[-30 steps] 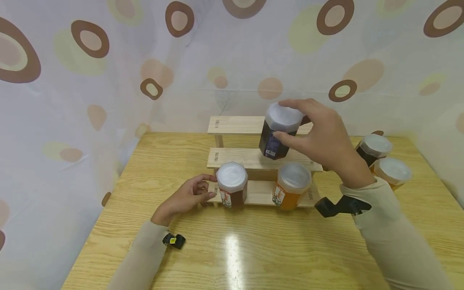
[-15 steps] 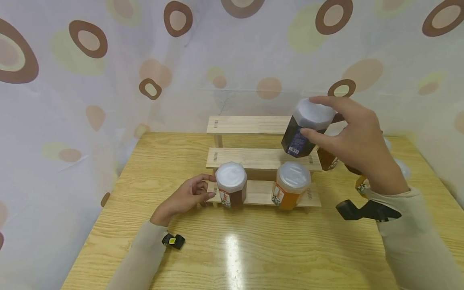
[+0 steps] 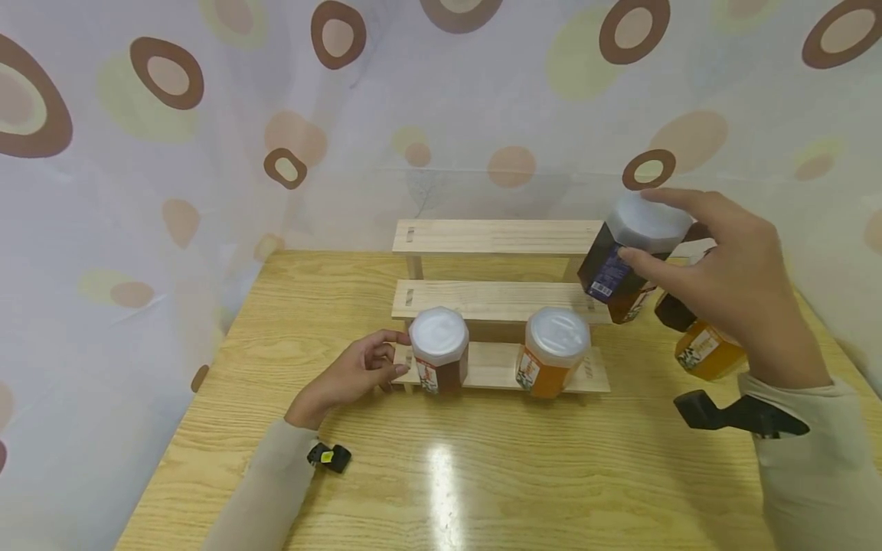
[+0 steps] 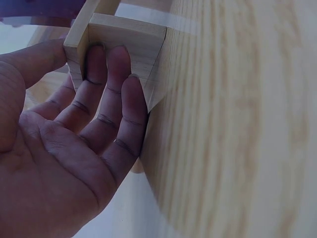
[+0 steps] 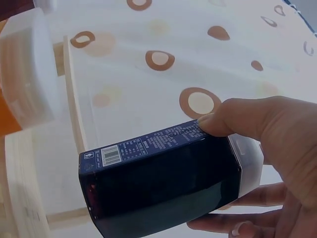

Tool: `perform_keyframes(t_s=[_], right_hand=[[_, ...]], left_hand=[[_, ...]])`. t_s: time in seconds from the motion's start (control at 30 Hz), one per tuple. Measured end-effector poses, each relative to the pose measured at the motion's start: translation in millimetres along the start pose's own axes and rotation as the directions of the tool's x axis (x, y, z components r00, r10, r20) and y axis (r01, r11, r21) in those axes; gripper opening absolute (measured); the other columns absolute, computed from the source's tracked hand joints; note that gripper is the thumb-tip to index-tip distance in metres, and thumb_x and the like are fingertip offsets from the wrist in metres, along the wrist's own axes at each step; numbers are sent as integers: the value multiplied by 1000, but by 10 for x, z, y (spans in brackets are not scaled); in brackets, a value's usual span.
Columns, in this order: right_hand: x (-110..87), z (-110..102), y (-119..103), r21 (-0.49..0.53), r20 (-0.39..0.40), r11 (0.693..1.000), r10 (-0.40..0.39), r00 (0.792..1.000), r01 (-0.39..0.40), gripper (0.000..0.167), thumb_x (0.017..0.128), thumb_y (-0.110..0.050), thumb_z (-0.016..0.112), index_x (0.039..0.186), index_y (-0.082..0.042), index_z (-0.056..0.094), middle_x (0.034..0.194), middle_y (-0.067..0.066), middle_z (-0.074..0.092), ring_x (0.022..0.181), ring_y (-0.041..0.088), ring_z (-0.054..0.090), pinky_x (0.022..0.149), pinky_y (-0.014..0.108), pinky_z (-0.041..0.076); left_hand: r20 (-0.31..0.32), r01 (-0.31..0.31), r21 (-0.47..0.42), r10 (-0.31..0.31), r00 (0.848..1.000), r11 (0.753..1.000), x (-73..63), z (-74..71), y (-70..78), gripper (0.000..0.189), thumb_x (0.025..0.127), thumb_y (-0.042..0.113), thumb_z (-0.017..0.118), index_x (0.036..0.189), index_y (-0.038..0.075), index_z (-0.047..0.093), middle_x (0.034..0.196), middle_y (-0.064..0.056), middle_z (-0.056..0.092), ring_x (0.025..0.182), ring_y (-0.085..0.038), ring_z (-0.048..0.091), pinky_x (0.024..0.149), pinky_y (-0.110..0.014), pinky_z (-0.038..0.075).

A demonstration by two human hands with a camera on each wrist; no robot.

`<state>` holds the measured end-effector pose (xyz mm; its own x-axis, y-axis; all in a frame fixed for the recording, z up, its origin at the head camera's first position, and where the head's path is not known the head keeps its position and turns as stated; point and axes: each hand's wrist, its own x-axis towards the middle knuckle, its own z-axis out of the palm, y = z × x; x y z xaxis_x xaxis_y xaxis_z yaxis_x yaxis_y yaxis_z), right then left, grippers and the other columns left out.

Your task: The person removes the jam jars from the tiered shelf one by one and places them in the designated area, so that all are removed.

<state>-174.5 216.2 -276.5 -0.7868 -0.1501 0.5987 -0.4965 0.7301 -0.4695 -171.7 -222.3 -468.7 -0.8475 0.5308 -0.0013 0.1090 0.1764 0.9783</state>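
Right hand (image 3: 737,275) pinches a tilted dark-filled jar (image 3: 644,229) near the right end of a wooden rack (image 3: 482,300); left hand (image 3: 354,371) grips its lower left; lidded brown-filled jar (image 3: 441,348) and amber-filled jar (image 3: 554,356) stand on the bottom step (image 3: 492,367).

Occlusion & Cropping, Head + Wrist Views

Head: R hand (image 3: 733,264) is hiding pt of an amber jar (image 3: 706,356); the held dark jar (image 3: 641,229) is covering most of a brown jar (image 3: 631,308) & pt of the mid rack shelf (image 3: 489,298). R wrist: label (image 5: 141,144) is carrying print too small to read; L edge is cropping an orange jar (image 5: 27,74). L wrist: top edge is cutting a purplish thing (image 4: 42,7), ID unclear.
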Motion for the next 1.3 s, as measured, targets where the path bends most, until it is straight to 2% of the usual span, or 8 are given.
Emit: perform_keyframes(t_s=[0.47, 0.67, 0.73, 0.83, 0.9, 1.03, 1.17, 1.3], right_hand=[[-196, -133, 296, -73, -28, 994, 80, 996, -82, 63, 76, -14, 92, 134, -11, 69, 122, 22, 69, 83, -18, 45, 73, 5, 33], [-292, -174, 412, -92, -22, 982, 164, 986, -165, 62, 78, -15, 91, 135, -10, 68, 126, 15, 69, 80, -18, 44, 68, 2, 33], [-328, -184, 445, -112, -1, 974, 199, 980, -198, 63, 80, -17, 90, 138, -8, 66, 129, 26, 65, 83, -10, 49, 65, 2, 32], [-380, -180, 498, -118, 38, 960, 261, 965, -255, 64, 85, -21, 87, 142, -8, 62, 134, 29, 61, 93, 18, 61, 61, 2, 32], [-410, -169, 541, -119, 49, 955, 280, 959, -273, 64, 85, -22, 86, 143, -8, 61, 136, 29, 60, 94, 20, 60, 58, 1, 32], [-478, -151, 635, -118, 48, 951, 292, 955, -285, 64, 83, -22, 88, 141, -8, 63, 136, 28, 60, 84, -9, 49, 55, 3, 34], [-538, -122, 719, -126, 58, 944, 314, 948, -306, 64, 83, -23, 88, 140, -8, 63, 137, 29, 59, 88, 4, 58, 52, 5, 35], [-564, -71, 794, -118, 70, 939, 332, 941, -323, 65, 85, -25, 88, 142, -9, 61, 140, 28, 57, 85, -7, 51, 50, 6, 38]], left_hand=[[-1, 6, -24, -6, 1000, 1000, -5, -2, -15, 45, 100, -1, 64, 143, -2, 50, 86, -11, 57, 76, -22, 64, 68, -36, 61], [-1, 7, -25, -7, 1000, 1000, -6, 1, -11, 45, 100, -1, 64, 143, -2, 50, 87, -11, 58, 76, -23, 64, 68, -37, 61], [-1, 9, -17, -9, 1000, 1000, -3, 1, -4, 45, 100, -1, 64, 143, -2, 50, 87, -11, 58, 76, -24, 64, 69, -38, 61], [-4, 6, -9, -6, 1000, 1000, -1, -7, 10, 45, 100, -1, 64, 143, -2, 50, 87, -12, 58, 76, -25, 65, 69, -39, 61], [-8, 1, -8, -1, 1000, 1000, -3, -14, 19, 45, 100, -2, 64, 143, -2, 50, 86, -12, 58, 75, -25, 65, 69, -38, 61], [-7, -15, -12, 15, 1000, 1000, -7, -18, 21, 45, 99, -3, 64, 142, -4, 51, 85, -10, 60, 75, -26, 66, 68, -37, 61], [5, -37, -16, 37, 999, 999, -6, -10, 5, 45, 99, -4, 64, 142, -7, 50, 86, -9, 61, 74, -26, 66, 67, -37, 61], [1, -39, -23, 39, 999, 999, -9, -6, -6, 45, 99, -4, 64, 142, -7, 49, 85, -9, 60, 74, -25, 65, 67, -37, 61]])
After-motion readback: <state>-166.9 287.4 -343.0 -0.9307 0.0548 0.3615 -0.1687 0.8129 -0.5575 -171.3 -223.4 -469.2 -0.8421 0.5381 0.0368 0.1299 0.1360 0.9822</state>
